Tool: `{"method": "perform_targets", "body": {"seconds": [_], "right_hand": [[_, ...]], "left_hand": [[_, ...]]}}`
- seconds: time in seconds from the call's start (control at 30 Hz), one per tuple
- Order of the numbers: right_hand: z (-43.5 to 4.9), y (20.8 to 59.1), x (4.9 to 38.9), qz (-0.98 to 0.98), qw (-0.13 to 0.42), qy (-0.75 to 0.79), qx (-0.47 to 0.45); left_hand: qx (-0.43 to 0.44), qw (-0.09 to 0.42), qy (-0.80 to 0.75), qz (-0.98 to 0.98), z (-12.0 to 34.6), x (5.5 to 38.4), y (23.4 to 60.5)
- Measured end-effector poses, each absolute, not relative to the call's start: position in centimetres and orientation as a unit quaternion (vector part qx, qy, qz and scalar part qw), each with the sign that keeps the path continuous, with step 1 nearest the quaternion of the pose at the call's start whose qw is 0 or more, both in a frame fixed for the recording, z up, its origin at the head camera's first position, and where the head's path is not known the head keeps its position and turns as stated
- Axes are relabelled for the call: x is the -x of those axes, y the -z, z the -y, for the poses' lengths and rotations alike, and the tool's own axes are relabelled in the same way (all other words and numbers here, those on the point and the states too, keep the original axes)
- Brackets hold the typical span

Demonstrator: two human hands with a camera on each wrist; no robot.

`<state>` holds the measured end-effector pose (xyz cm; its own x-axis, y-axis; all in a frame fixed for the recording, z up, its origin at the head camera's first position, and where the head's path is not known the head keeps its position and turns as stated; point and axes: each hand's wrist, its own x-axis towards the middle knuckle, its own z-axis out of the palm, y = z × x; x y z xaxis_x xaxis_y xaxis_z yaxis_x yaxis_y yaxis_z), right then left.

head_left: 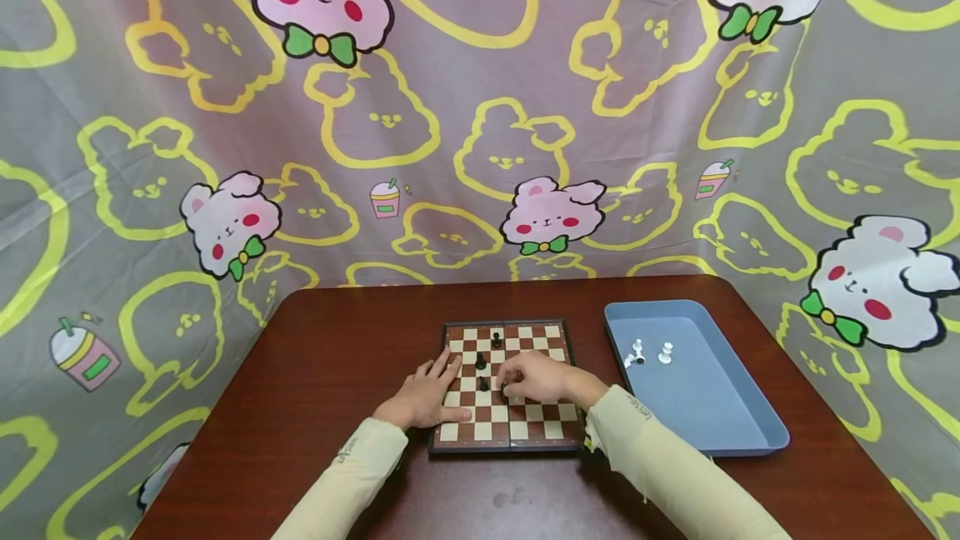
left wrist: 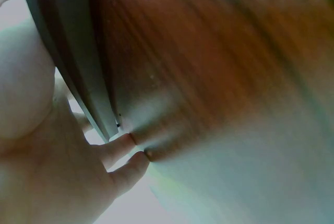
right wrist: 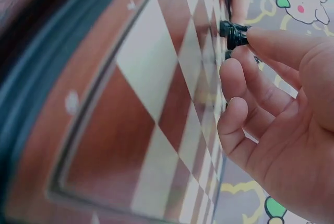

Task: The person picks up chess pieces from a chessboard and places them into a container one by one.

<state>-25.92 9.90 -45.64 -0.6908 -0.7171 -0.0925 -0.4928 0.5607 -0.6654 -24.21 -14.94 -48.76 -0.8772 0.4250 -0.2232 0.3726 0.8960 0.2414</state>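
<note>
My right hand point(head_left: 536, 377) pinches a small black chess piece point(right wrist: 238, 38) between thumb and fingertips, low over the middle of the brown-and-cream chessboard point(head_left: 536, 432). In the head view the fingers hide most of that piece. My left hand point(head_left: 423, 394) rests at the board's left edge with fingers and thumb spread, the thumb lying on the squares. In the left wrist view, its fingers reach past the board's dark rim point(left wrist: 73, 41) to the table. Other black pieces stand near the right hand: one far back point(head_left: 497, 340), one mid-board point(head_left: 481, 361) and one close by point(head_left: 483, 384).
A blue-grey tray point(head_left: 731, 382) sits on the table to the right of the board. Several small white chess pieces point(head_left: 665, 352) are at its left side, some lying down. The brown wooden table point(head_left: 330, 357) meets a cartoon-printed cloth point(head_left: 450, 173) at the back and sides.
</note>
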Motion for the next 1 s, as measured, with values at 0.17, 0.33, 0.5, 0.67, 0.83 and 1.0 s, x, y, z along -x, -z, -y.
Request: {"method": "perform_targets", "body": {"seconds": [0.17, 0.33, 0.5, 0.67, 0.83, 1.0], "right_hand": [[-11.3, 45.0, 26.1, -0.868, 0.163, 0.309, 0.353], [-13.1, 44.3, 26.6, -0.883, 0.148, 0.294, 0.336], [-15.2, 43.1, 26.7, -0.887, 0.134, 0.303, 0.322], [-17.5, 42.3, 26.8, -0.895, 0.115, 0.310, 0.299], [-19.7, 42.2, 27.0, -0.897, 0.107, 0.325, 0.280], [-21.8, 42.2, 27.2, -0.896, 0.101, 0.336, 0.271]], "left_hand": [[-0.214, 0.135, -0.098, -0.963, 15.0, 24.2, 48.8], [-0.215, 0.132, -0.098, -0.963, 15.1, 24.4, 49.1], [-0.213, 0.132, -0.098, -0.963, 15.2, 24.7, 49.7], [-0.215, 0.127, -0.094, -0.964, 15.2, 24.8, 49.9], [-0.217, 0.125, -0.089, -0.964, 15.2, 24.8, 49.9], [-0.218, 0.129, -0.092, -0.963, 15.1, 24.5, 49.4]]}}
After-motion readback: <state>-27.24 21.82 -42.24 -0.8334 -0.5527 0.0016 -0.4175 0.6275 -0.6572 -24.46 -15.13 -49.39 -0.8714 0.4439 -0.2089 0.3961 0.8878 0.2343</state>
